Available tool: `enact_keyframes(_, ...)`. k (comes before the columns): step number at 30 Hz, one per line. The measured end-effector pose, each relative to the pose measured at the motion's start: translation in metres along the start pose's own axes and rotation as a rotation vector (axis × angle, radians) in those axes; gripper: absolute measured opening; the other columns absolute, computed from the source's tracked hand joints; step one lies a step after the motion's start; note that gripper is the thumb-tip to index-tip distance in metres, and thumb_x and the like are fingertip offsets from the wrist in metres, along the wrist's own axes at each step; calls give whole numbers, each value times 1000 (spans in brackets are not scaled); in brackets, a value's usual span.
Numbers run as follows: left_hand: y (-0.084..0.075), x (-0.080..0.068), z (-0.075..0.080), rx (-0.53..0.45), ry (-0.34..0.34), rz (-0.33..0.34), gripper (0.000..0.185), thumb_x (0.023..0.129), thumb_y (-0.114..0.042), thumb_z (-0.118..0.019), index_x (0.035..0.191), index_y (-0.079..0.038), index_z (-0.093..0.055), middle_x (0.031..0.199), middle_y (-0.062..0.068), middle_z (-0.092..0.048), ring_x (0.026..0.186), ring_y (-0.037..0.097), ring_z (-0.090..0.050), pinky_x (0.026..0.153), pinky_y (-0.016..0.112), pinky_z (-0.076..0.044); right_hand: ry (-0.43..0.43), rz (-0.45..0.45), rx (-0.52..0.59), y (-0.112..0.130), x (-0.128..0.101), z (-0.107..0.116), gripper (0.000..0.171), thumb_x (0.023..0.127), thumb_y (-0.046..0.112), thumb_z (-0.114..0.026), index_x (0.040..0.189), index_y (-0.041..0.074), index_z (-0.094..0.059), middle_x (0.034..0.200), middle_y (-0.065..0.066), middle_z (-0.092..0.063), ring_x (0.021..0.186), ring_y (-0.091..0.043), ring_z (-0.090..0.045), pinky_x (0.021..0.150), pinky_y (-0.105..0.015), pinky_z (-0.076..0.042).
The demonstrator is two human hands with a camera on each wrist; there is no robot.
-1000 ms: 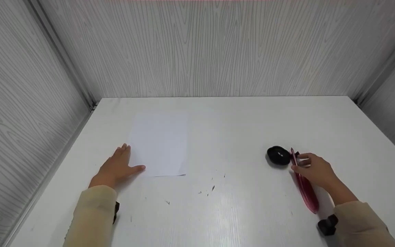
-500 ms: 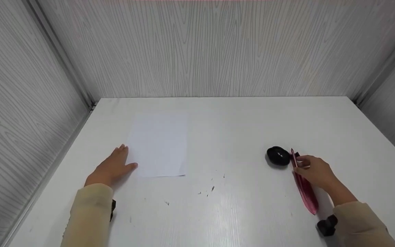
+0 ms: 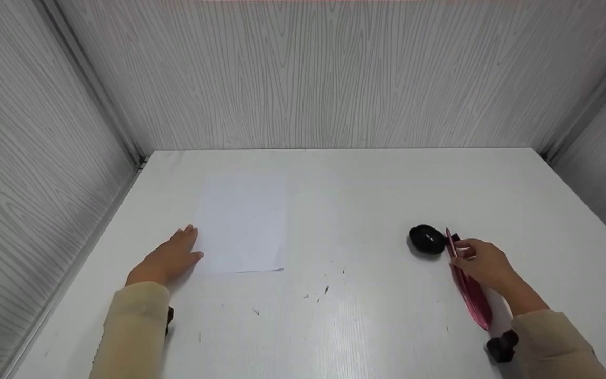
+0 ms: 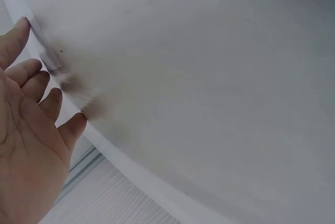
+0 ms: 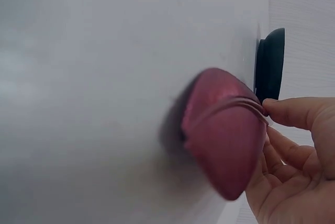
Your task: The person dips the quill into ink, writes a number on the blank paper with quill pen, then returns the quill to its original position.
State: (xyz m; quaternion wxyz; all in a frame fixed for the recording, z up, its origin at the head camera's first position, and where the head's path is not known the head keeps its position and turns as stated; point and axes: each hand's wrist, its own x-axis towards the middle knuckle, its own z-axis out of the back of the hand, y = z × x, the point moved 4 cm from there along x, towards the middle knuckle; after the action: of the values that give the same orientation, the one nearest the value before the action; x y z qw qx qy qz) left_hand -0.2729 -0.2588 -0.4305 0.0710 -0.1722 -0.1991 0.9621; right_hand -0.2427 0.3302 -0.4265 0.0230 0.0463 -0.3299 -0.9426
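Note:
A red, feather-shaped pen with a raised spine and a thin pointed tip slants across the right side of the table. My right hand pinches it near the tip between thumb and fingers; the right wrist view shows the broad feather part up close. Just left of the tip stands a small, glossy black bowl. On the left, a blank white sheet of paper lies flat. My left hand lies beside its left edge, fingers extended and thumb apart, holding nothing.
The white table has several dark scratches near its middle front. Grey wood-grain panels rise behind it and on both sides.
My left hand has slid a little left, its thumb drawing back from the paper's lower left corner. The right hand has barely moved; the pen's broad end has shifted slightly.

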Motion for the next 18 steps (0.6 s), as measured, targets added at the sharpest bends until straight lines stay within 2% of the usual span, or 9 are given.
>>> enact_keyframes(11, -3, 1, -4, 13, -7, 10, 67, 102, -32, -40, 151, 2, -10, 157, 20, -2, 142, 39, 1, 109, 57, -2, 10, -25, 41, 3, -3, 1, 48, 93, 15, -59, 131, -10, -46, 112, -24, -59, 94, -30, -61, 69, -32, -50)
enact_keyframes(18, -8, -4, -6, 26, -12, 16, 67, 102, -34, -41, 151, 2, -10, 157, 19, -2, 142, 39, 1, 110, 56, -3, 9, -33, 50, 2, -5, 3, 49, 93, 16, -60, 133, -8, -46, 113, -25, -58, 90, -26, -61, 67, -32, -49)
